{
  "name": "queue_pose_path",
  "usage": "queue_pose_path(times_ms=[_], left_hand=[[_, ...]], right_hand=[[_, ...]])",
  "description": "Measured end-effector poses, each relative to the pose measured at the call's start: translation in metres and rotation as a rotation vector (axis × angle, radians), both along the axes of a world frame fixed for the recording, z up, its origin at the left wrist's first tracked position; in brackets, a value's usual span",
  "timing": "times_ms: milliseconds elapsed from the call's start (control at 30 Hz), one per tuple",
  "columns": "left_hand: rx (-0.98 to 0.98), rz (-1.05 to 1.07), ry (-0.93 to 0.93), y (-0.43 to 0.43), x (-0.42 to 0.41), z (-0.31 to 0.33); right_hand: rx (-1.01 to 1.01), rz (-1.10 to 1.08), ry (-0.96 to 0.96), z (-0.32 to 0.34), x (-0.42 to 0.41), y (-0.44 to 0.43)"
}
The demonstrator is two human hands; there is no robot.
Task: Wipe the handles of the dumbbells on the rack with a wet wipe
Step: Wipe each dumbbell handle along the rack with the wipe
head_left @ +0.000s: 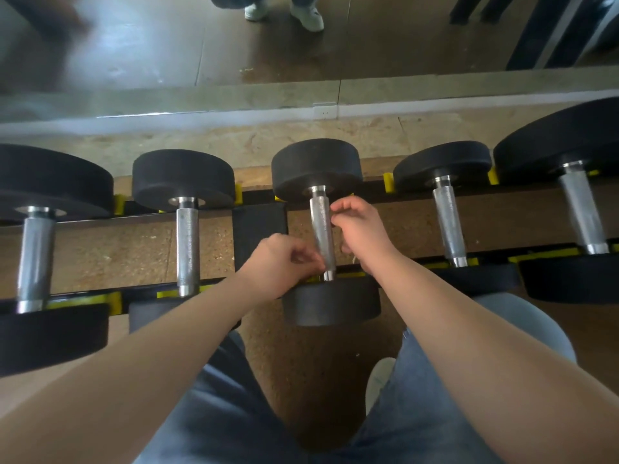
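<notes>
Nearest are two knees in jeans (217,413) with one pale shoe (378,380) between them; the person crouches square to the rack (261,229).

Both bare arms reach for the middle dumbbell (331,303). The left hand (284,262) is the nearer one. Its fingers are curled, the tips against the left side of the handle (321,229) close to its near end. The right hand (360,229) sits farther up on the other side, fingertips and thumb pinched narrow against the steel.

A small pale scrap under the right palm is probably the wipe (354,259), but it is too small to be sure.

The handle's long axis runs straight away from the person, near head to far head. A wiping stroke would therefore go forward and back along it, between the hands.

Five dumbbells (182,179) lie side by side on the rack, all pointing the same way. Two are to the left of the middle one and two to the right, making five knurled handles.

Beyond the rack is a strip of floor, then a mirror (167,45).
</notes>
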State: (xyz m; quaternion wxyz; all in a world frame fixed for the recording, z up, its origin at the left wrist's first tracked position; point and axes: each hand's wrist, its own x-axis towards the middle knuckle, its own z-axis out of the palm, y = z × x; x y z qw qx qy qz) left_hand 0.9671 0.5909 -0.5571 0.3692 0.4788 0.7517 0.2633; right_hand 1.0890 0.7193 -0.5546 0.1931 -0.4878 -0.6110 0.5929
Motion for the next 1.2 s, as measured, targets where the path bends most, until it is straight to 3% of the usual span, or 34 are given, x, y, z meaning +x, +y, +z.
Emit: queue_pose_path(times_ms=[67,233,400,500,667,967,1067,1200], left_hand=[[0.024,0.061,-0.016,0.003,0.001,-0.001],[0.11,0.366,-0.289,0.014,0.006,0.0],[0.064,0.482,-0.409,0.022,0.008,0.007],[0.02,0.469,-0.358,0.023,0.005,0.008],[0.061,0.373,-0.095,0.017,0.005,0.012],[0.258,0.602,-0.295,0.056,-0.003,0.011],[0.217,0.481,-0.186,0.043,-0.002,0.012],[-0.036,0.202,-0.156,0.0,0.004,0.01]], right_hand=[[-0.008,0.003,-0.002,0.0,-0.001,0.0],[0.005,0.015,0.005,-0.002,0.0,0.0],[0.009,0.029,0.016,-0.001,0.0,0.001],[0.028,0.033,0.0,-0.003,0.0,0.001],[0.022,0.022,0.0,-0.005,-0.002,0.002],[0.024,0.039,0.01,-0.003,0.0,0.002],[0.021,0.039,0.022,-0.003,0.0,0.001],[-0.006,0.031,0.009,-0.001,0.0,0.001]])
